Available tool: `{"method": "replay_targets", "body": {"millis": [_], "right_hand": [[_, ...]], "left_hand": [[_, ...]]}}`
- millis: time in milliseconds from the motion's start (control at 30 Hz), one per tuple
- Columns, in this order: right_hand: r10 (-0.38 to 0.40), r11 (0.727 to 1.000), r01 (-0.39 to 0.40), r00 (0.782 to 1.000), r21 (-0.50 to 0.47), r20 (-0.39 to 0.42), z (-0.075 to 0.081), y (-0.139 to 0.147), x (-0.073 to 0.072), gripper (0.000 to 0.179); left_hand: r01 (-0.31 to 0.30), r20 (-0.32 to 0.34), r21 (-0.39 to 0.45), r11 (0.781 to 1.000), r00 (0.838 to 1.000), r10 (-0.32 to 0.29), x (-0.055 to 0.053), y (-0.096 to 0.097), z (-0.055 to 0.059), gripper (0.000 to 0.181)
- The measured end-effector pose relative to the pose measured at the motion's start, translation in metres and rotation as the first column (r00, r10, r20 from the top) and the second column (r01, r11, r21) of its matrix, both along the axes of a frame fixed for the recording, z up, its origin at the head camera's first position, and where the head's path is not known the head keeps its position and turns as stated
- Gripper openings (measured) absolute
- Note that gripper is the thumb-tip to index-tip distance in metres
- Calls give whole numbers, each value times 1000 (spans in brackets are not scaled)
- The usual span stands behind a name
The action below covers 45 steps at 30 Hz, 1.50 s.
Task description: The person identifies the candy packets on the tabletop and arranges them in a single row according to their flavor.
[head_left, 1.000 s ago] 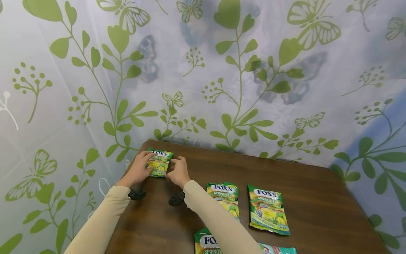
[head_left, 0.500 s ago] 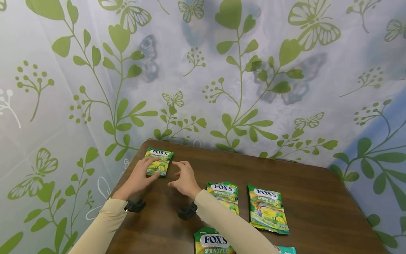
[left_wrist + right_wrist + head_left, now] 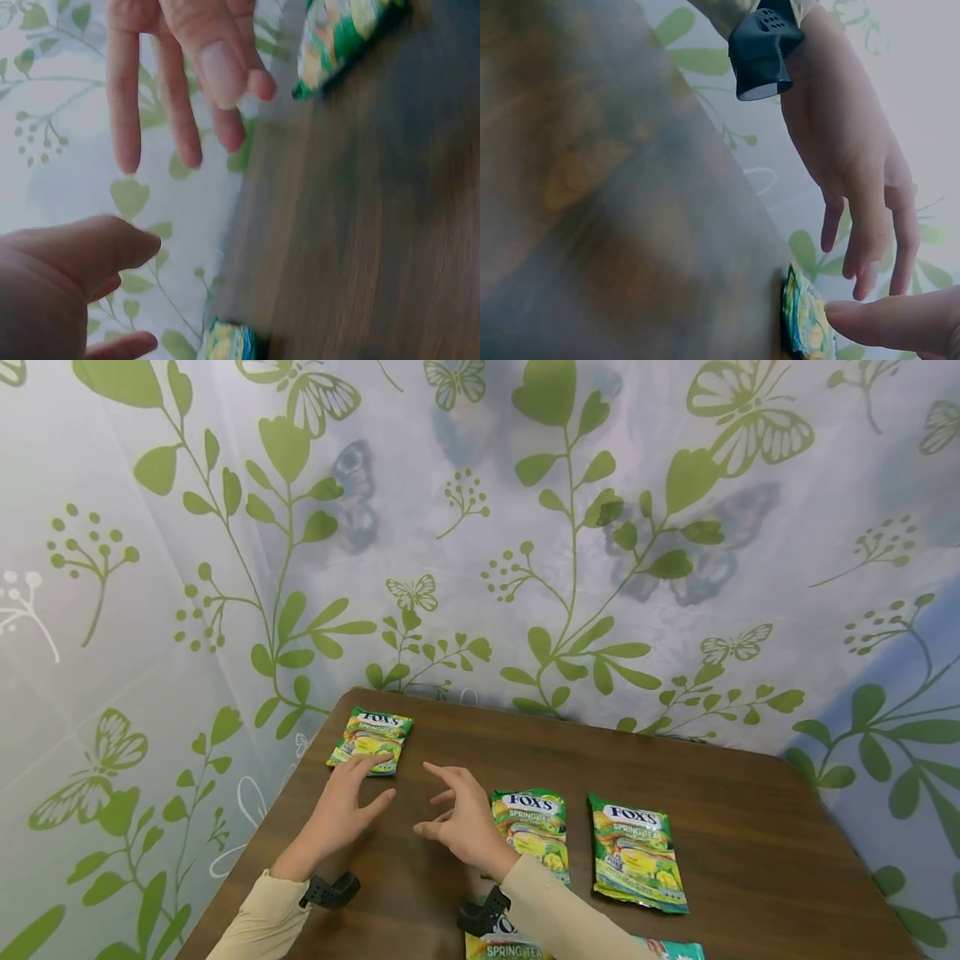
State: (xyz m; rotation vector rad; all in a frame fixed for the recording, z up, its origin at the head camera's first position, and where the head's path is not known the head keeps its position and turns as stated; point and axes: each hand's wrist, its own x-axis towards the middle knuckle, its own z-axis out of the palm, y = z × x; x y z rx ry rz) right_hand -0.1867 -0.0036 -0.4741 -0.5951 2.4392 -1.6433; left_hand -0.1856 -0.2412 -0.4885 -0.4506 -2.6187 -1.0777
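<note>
A green and yellow FOX'S Spring Tea candy bag point(image 3: 367, 739) lies flat at the table's far left corner. My left hand point(image 3: 341, 814) hovers at its near edge, fingers loosely extended and holding nothing; its fingertips overlap the bag in the head view, and I cannot tell whether they touch. My right hand point(image 3: 467, 822) is apart from that bag, fingers spread with nothing between them, just left of a second FOX'S bag point(image 3: 534, 827). The right wrist view shows the left hand point(image 3: 851, 142) above the corner bag point(image 3: 808, 319). The left wrist view shows both hands in the air.
Another FOX'S bag point(image 3: 637, 856) lies to the right on the brown wooden table point(image 3: 750, 827). Nearer, a FOX'S bag point(image 3: 513, 950) and a teal packet point(image 3: 678, 950) are partly hidden by the right arm. A leaf-patterned curtain point(image 3: 465, 568) hangs behind the table.
Both hands have let go of the corner bag and drawn back toward the front. The right hand has also moved right. The bag stays at the corner.
</note>
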Motion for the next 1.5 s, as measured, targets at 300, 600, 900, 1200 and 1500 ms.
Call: {"method": "replay_targets", "body": {"millis": [300,600,900,1200,1500], "right_hand": [[12,999,-13,1000,-31,-3,1,22,35,86],[-16,1000,17,1000,8,-27,1,40,54,85],[-89,996,88,995,-14,-43,1,58,68,78],[-150,988,148,988,-41,-34,3,76,74,75],[-222,975,221,972,-19,-78,-1,96,69,77]], "left_hand": [[6,-22,64,998,1000,-5,31,23,1,52],[46,6,144,988,999,-48,57,46,-4,56],[57,147,251,966,984,-96,75,65,-2,51],[129,209,292,948,958,-195,80,84,-1,44],[188,201,300,935,946,-254,75,106,-3,41]]}}
